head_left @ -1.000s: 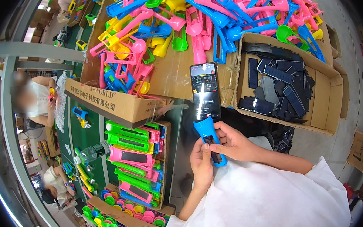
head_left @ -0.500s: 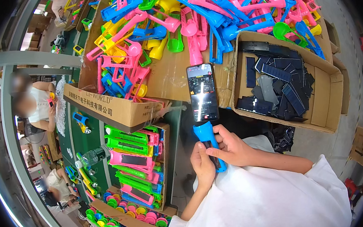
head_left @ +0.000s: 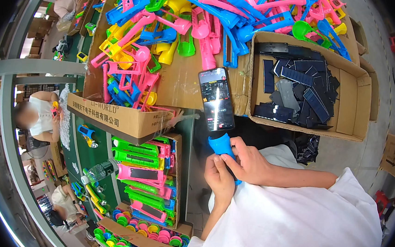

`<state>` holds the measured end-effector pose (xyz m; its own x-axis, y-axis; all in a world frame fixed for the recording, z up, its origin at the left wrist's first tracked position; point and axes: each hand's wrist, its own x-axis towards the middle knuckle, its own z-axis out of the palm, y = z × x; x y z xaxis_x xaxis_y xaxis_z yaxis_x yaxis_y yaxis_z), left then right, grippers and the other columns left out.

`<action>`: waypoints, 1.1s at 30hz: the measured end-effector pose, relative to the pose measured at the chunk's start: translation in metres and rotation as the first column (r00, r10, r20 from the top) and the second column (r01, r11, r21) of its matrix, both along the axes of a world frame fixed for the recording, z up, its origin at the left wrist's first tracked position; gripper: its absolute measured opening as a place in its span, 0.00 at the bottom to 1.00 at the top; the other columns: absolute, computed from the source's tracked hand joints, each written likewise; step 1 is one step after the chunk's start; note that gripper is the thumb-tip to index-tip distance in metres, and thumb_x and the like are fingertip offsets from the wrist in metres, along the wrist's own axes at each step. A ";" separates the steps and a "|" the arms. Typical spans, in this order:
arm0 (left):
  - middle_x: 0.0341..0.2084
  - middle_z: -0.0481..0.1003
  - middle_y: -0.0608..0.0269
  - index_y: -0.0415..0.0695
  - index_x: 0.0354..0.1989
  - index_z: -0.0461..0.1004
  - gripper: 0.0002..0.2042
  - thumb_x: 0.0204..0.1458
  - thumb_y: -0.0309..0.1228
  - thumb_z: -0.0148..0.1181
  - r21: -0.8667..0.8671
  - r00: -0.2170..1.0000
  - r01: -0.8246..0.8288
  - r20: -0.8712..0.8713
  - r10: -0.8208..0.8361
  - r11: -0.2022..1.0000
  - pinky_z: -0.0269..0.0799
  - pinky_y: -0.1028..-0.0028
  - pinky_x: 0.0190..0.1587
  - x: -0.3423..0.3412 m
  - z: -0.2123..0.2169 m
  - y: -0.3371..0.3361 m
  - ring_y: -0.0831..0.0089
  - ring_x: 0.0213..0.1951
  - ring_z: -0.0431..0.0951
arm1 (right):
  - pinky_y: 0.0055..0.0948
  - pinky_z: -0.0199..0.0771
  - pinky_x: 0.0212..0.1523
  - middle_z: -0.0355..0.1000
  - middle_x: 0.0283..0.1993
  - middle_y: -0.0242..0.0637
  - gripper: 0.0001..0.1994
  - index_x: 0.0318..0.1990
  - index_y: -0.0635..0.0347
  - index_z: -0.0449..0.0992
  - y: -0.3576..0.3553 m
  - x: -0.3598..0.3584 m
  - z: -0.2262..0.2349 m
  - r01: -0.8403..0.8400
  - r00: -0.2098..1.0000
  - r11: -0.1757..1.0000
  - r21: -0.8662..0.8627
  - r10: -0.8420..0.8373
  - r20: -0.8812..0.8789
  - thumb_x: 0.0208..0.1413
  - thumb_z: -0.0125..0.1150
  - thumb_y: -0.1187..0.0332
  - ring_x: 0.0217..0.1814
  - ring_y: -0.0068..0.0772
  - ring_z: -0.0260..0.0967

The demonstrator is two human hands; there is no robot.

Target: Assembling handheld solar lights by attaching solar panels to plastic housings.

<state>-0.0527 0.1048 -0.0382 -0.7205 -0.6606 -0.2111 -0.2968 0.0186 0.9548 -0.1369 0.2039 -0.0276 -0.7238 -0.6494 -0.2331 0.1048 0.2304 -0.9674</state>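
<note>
Between left hand (head_left: pixel 219 176) and right hand (head_left: pixel 249 162), both clasping blue plastic piece (head_left: pixel 222 145): keep grip firm, piece upright, below phone (head_left: pixel 216 98).

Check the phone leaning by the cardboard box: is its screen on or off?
On. The phone screen glows with a bright picture above the blue part held in both hands.

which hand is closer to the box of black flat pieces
Right. The right hand grips the blue plastic part just below the cardboard box of black pieces; the left hand holds the same part farther to the left.
</note>
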 end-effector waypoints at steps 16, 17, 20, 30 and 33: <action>0.25 0.67 0.76 0.43 0.36 0.69 0.18 0.75 0.43 0.44 0.007 0.997 -0.053 -0.052 0.053 0.999 0.59 0.83 0.30 -0.010 0.011 -0.015 0.89 0.28 0.63 | 0.33 0.79 0.36 0.80 0.37 0.43 0.17 0.49 0.65 0.71 0.023 -0.017 -0.005 -0.274 0.931 0.942 -0.192 0.310 0.194 0.63 0.68 0.62 0.33 0.33 0.79; 0.25 0.67 0.76 0.43 0.36 0.69 0.18 0.75 0.43 0.44 0.008 0.997 -0.054 -0.050 0.055 0.998 0.59 0.83 0.30 -0.009 0.011 -0.018 0.89 0.28 0.63 | 0.32 0.78 0.34 0.80 0.36 0.42 0.16 0.45 0.65 0.74 0.024 -0.016 -0.006 -0.338 0.910 0.925 -0.173 0.368 0.189 0.62 0.69 0.62 0.30 0.32 0.79; 0.24 0.65 0.77 0.44 0.31 0.67 0.20 0.75 0.43 0.45 -0.022 1.000 -0.008 0.029 0.009 1.000 0.59 0.83 0.30 -0.012 0.015 -0.023 0.88 0.28 0.62 | 0.30 0.77 0.32 0.78 0.30 0.40 0.15 0.37 0.65 0.76 0.019 -0.016 -0.003 -0.298 0.924 0.944 -0.140 0.322 0.208 0.57 0.73 0.61 0.27 0.31 0.77; 0.27 0.73 0.73 0.40 0.39 0.74 0.15 0.73 0.38 0.50 -0.062 0.998 -0.055 0.027 0.057 0.997 0.63 0.84 0.31 0.002 0.013 -0.020 0.88 0.29 0.67 | 0.22 0.75 0.31 0.76 0.26 0.32 0.13 0.31 0.63 0.75 0.015 -0.011 0.003 -0.302 0.937 0.953 -0.033 0.303 0.174 0.53 0.76 0.67 0.28 0.20 0.74; 0.27 0.73 0.73 0.38 0.42 0.75 0.14 0.73 0.37 0.51 -0.097 0.999 -0.035 0.016 0.037 0.995 0.65 0.84 0.33 0.001 0.018 -0.019 0.88 0.30 0.68 | 0.23 0.76 0.32 0.77 0.27 0.33 0.13 0.31 0.64 0.75 0.016 -0.013 0.003 -0.298 0.941 0.953 -0.052 0.302 0.149 0.53 0.76 0.68 0.28 0.21 0.75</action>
